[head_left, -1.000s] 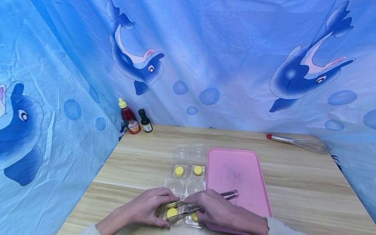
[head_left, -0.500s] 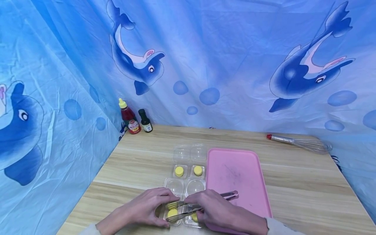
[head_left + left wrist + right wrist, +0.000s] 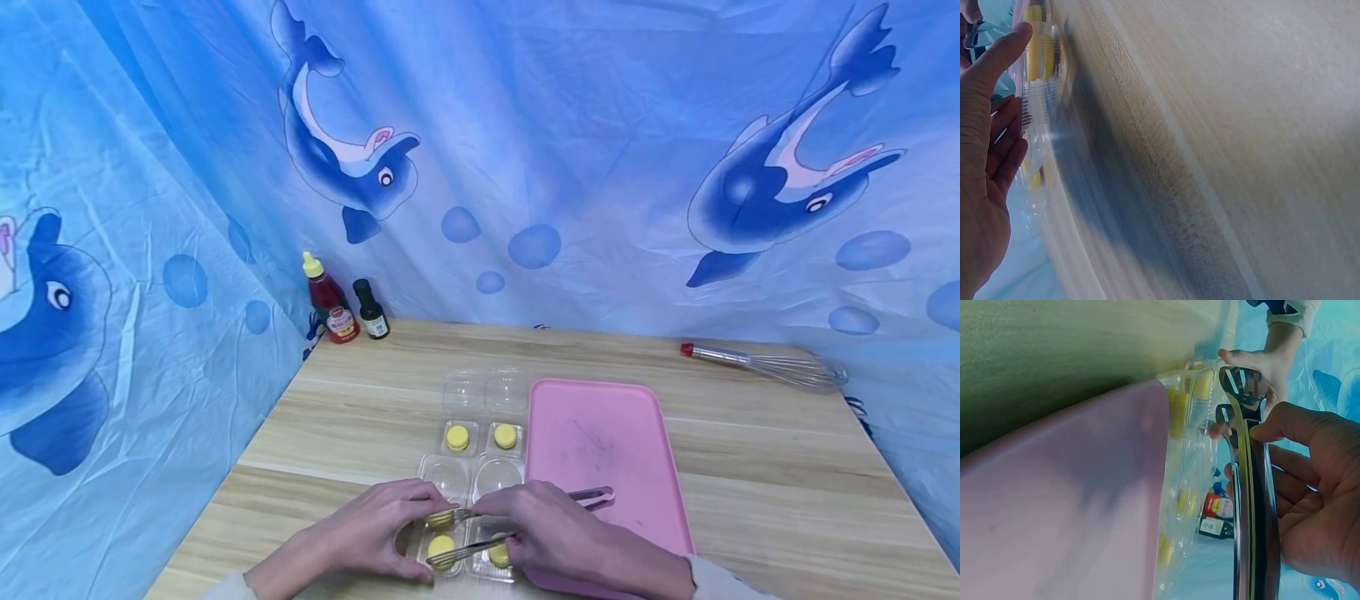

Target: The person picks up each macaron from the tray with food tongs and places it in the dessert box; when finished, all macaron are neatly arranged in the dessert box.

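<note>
My left hand [image 3: 390, 525] grips the left side of the near-left clear plastic box [image 3: 1035, 106], thumb at the front edge and fingers toward the hinge. Inside the box sits a yellow macaron [image 3: 441, 552]; a second yellow patch lies behind it, and I cannot tell whether it is a reflection. Metal tongs [image 3: 1254, 487] are in my right hand [image 3: 551, 533], thumb on one arm and fingers behind. Their slotted ends are spread apart over the near-left box, on either side of the macaron. Partly under that hand, the near-right box holds another yellow macaron [image 3: 500, 556].
Two more open boxes with yellow macarons [image 3: 457, 437] stand behind, lids folded back. A pink tray [image 3: 600, 417] lies right of the boxes. Farther back are a red sauce bottle [image 3: 327, 300], a dark bottle [image 3: 371, 308] and a whisk [image 3: 772, 364].
My right hand and the tongs have shifted slightly to the right, and more of the macaron beneath that hand shows. My left hand stays in place.
</note>
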`<state>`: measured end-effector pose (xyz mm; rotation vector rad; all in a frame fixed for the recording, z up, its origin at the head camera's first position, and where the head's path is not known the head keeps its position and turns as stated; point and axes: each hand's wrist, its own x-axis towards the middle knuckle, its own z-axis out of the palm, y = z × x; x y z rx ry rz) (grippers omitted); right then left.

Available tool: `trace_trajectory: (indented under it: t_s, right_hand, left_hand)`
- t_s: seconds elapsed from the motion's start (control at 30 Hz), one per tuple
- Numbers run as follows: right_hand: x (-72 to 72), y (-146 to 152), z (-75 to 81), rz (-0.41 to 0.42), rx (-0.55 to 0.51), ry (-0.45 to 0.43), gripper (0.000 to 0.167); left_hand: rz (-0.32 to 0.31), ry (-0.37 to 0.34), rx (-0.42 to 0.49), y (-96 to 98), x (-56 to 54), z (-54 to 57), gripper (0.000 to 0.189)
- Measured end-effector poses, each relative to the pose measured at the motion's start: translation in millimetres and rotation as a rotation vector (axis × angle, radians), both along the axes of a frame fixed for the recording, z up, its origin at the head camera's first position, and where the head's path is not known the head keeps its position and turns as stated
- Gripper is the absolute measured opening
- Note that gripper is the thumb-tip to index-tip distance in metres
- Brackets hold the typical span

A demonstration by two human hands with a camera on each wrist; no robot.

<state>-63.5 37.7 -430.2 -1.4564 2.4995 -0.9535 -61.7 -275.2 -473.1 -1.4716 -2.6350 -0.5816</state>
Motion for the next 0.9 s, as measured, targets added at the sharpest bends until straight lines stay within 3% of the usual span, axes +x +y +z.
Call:
trace_trajectory:
  t_s: [0.4,0.57,0.77,0.9]
  right_hand:
    - [-2.3,31.4,12.4,-0.007,-0.016,0.055,0.068]
    - [-0.7,54.3,18.8,-0.089,-0.023,0.073,0.078]
    - [3.0,88.6,20.1,-0.214,-0.049,0.101,0.077]
    - [-0.1,115.9,16.2,-0.303,-0.103,0.071,0.088]
  left_hand:
    - [0.011,0.045,-0.027,-0.5,1.0,-1.2,0.076]
    - [0.018,0.059,-0.04,-1.2,1.7,-2.0,0.084]
    - [0.003,0.065,0.033,-1.5,-2.3,-0.7,0.088]
    - [0.048,0.055,0.075,-3.8,-6.8,0.3,0.084]
